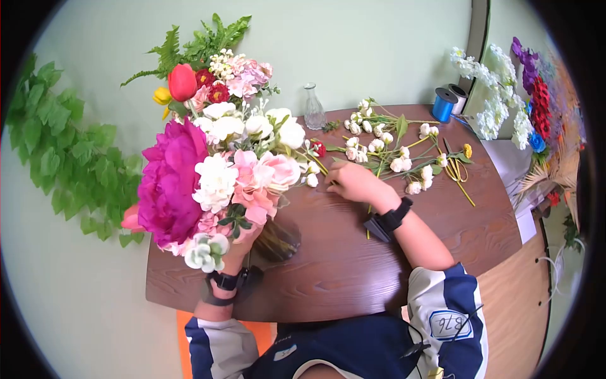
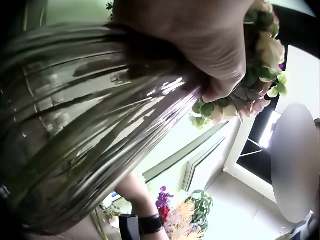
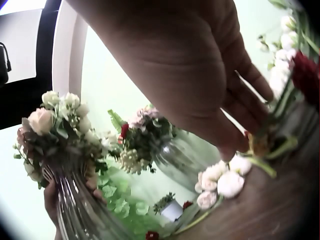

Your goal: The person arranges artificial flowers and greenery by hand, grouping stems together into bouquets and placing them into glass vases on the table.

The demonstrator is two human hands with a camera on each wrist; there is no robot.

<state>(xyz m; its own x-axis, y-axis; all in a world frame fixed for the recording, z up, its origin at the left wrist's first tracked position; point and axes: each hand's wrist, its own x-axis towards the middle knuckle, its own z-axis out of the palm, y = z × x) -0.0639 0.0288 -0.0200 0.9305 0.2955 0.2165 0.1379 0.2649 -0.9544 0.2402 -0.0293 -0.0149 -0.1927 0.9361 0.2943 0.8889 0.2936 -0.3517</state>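
My left hand (image 1: 245, 245) (image 2: 200, 35) grips the neck of a ribbed clear glass vase (image 1: 278, 243) (image 2: 100, 130) (image 3: 80, 200), which leans and holds a large bouquet with a magenta bloom (image 1: 170, 180), white flowers and pink flowers. To the right of that bouquet, my right hand (image 1: 361, 184) (image 3: 200, 75) is low over the table, fingers bent down. In the right wrist view its thumb and fingers meet at a yellowish-green flower stem (image 3: 262, 166). White rosebuds (image 3: 231, 184) and a dark red flower (image 3: 306, 75) lie close by.
Sprigs of white buds (image 1: 400, 164) spread over the brown table (image 1: 341, 271), with gold-handled scissors (image 1: 454, 169) at their right. Farther back stand a small glass vase (image 1: 314, 110) and a blue ribbon spool (image 1: 444, 106). Another flower arrangement (image 1: 237, 76) is behind the bouquet.
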